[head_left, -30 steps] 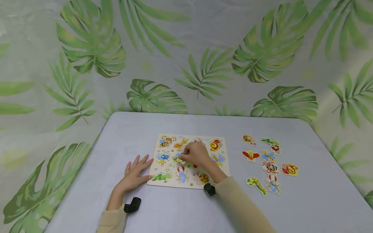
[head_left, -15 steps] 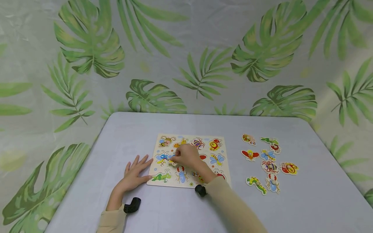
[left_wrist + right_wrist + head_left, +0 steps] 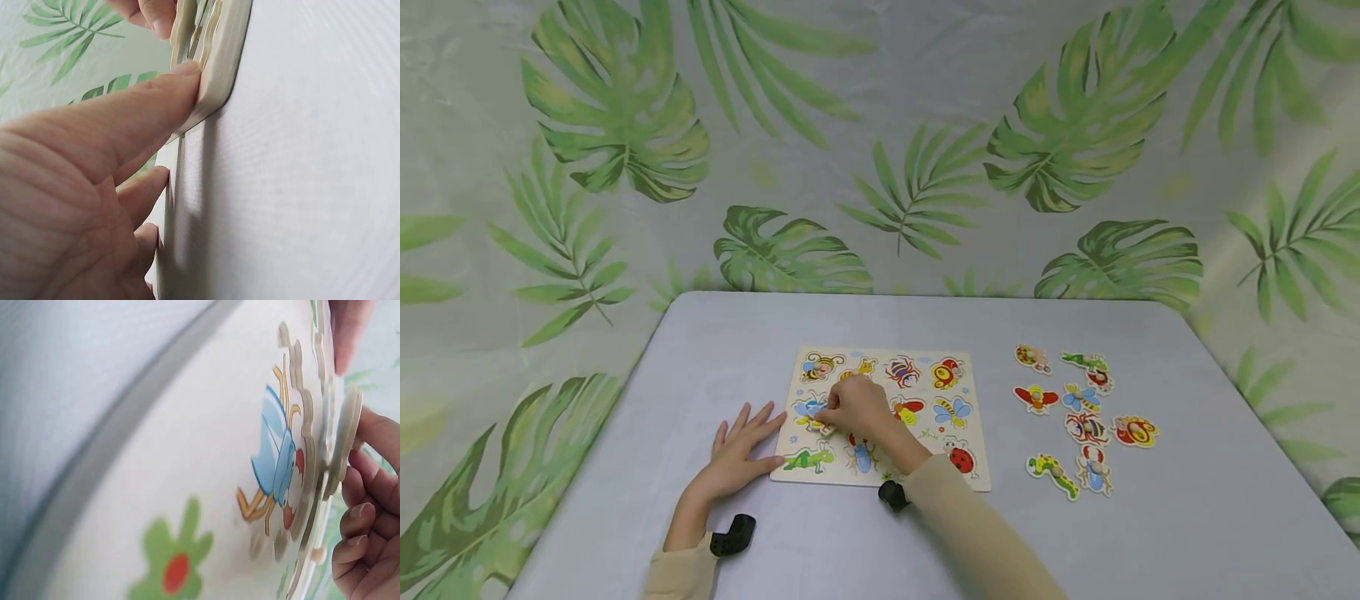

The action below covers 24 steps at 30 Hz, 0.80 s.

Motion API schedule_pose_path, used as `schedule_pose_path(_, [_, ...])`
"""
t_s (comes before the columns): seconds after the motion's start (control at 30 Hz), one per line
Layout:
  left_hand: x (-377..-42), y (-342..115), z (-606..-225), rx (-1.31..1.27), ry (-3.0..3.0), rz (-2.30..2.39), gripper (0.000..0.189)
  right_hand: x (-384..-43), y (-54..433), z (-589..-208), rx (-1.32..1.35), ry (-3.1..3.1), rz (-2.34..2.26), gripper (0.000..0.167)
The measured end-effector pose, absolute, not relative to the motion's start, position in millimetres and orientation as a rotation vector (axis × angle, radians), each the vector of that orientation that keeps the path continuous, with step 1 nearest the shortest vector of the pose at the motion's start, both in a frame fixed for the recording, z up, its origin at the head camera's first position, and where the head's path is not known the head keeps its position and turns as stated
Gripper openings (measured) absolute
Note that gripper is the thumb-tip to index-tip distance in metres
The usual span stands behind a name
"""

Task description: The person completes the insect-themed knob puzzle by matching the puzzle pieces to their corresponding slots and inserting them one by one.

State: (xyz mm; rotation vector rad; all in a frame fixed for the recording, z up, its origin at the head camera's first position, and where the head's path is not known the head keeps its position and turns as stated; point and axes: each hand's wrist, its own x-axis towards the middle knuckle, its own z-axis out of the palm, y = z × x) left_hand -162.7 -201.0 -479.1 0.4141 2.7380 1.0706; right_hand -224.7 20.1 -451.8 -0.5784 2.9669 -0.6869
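My right hand [image 3: 861, 408] pinches a small wooden puzzle piece [image 3: 347, 434] between thumb and fingertips. It is held edge-on, close over the left part of the puzzle board [image 3: 927, 392], where a blue insect picture [image 3: 808, 410] shows. The piece's own picture is mostly hidden. My left hand [image 3: 741, 450] lies with fingers spread at the board's left side. In the left wrist view the left thumb [image 3: 137, 112] touches the board's corner, and the other fingertips rest along its edge. A beetle picture [image 3: 281, 453] shows in its recess in the right wrist view.
Loose insect pieces lie on the table to the right of the board, among them a caterpillar [image 3: 1052, 475], a stag beetle [image 3: 1094, 469], a spider [image 3: 1087, 428] and a red-winged bug [image 3: 1036, 399]. A leaf-patterned cloth [image 3: 925, 167] hangs behind the table.
My right hand has moved left across the board with the piece, from the middle to the blue insect picture. The left hand stays at the board's edge.
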Motion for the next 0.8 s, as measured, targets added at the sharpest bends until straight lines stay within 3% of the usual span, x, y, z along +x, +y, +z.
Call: schedule_pose_path(0.8, [-162,-200,-477,0.398,2.739,1.061,0.064,-225,-8,-451,-0.470,2.991,-0.657,0.035])
